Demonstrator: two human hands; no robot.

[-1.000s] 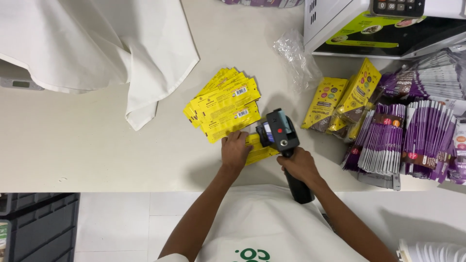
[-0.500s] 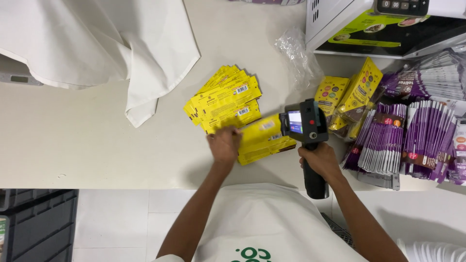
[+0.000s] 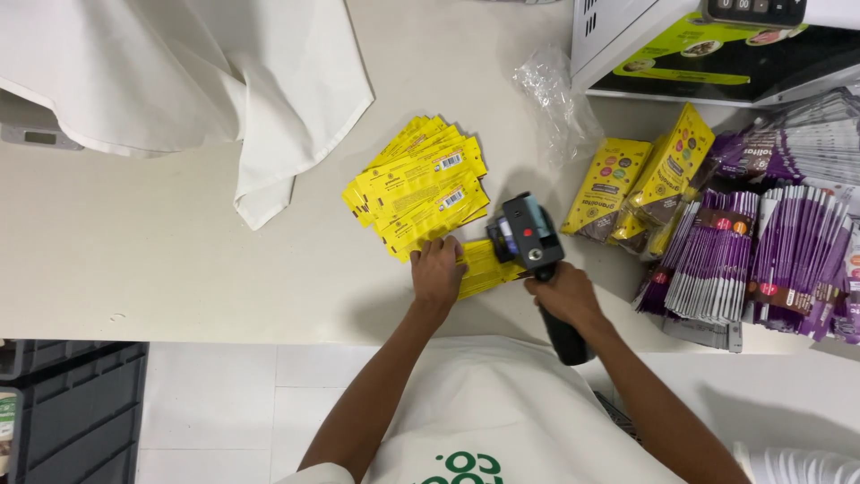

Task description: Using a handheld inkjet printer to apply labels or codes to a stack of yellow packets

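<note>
Near the bench's front edge, the left hand [image 3: 437, 269] pressed flat, fingers together, on a yellow packet [image 3: 484, 266]. The right hand [image 3: 566, 296] was clamped around the black grip of a handheld printer [image 3: 524, 237], its head set on that packet. A fanned stack of yellow packets [image 3: 418, 184] lay just behind; purple sachets [image 3: 761, 255] crowded the right edge.
</note>
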